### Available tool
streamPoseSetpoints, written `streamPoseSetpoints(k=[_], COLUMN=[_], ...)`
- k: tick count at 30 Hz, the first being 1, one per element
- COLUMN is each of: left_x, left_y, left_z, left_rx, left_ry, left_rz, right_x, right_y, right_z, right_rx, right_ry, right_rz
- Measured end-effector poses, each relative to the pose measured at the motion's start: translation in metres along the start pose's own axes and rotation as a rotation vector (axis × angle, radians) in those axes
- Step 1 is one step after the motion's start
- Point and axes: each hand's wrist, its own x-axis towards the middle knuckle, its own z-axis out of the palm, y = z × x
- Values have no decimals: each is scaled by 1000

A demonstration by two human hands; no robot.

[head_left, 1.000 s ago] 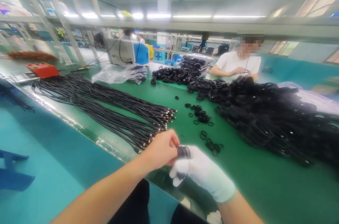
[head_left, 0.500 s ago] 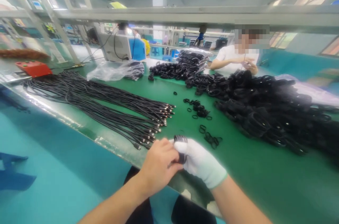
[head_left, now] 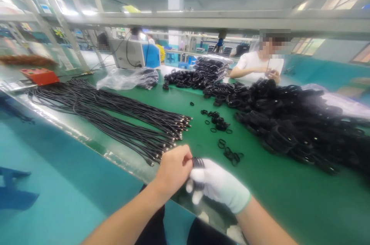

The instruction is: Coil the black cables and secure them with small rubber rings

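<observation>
My right hand (head_left: pixel 215 181), in a white glove, is closed around a coiled black cable (head_left: pixel 198 163) near the table's front edge. My bare left hand (head_left: pixel 175 166) is curled against the left side of that coil, its fingertips pressed together; what they pinch is hidden. Just beyond my left hand lie the metal-tipped ends of long black cables (head_left: pixel 124 112), spread out to the left. Small black rings (head_left: pixel 231 156) lie on the green tabletop, ahead and to the right of my gloved hand.
A large heap of black coils (head_left: pixel 283 125) covers the right side. Behind are a clear plastic bag (head_left: pixel 118 79), a stack of bagged coils (head_left: pixel 212 65) and a red box (head_left: pixel 40 76). Across the table sits a person in white (head_left: pixel 257 63). A metal rail (head_left: pixel 202 19) crosses above.
My left hand has risen slightly and its fingers have moved from the coil's lower front to its upper left side. More of the gloved fingers beneath the coil now show.
</observation>
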Motion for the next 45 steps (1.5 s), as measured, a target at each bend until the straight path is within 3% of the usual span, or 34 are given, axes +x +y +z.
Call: streamPoseSetpoints(k=[6, 12, 16, 18, 20, 23, 26, 28, 31, 37, 40, 42, 45], left_x=[1, 5, 38, 67, 96, 127, 140, 143, 144, 144, 144, 144, 144], left_y=[-3, -8, -17, -17, -11, 6, 19, 22, 18, 4, 3, 6, 11], left_z=[8, 9, -8, -7, 8, 46, 83, 97, 99, 60, 56, 65, 87], left_rx=[-128, -63, -190, -153, -34, 81, 192, 250, 305, 346, 336, 310, 249], left_ry=[-10, 13, -354, -448, -424, -396, -379, -388, -384, -282, -290, -315, -368], left_rz=[-28, 37, 84, 145, 237, 339, 412, 441, 451, 355, 364, 396, 432], right_x=[-1, -2, -9, -12, -12, -12, -12, -13, -15, -13, -11, -9, -7], right_y=[-8, -9, -15, -18, -20, -20, -23, -25, -28, -29, -26, -24, -19], right_z=[6, 7, 4, 0, -3, -7, -9, -9, -10, -11, -8, -8, -11], right_rx=[-101, -58, -11, 33, 69, 106, 143, 163, 181, 128, 87, 60, 49], right_ry=[89, 137, 145, 88, 22, -4, 23, 38, 60, 278, 167, 54, 5], right_rz=[17, -15, -15, -7, -8, -28, -60, -61, -67, -217, -155, -105, -85])
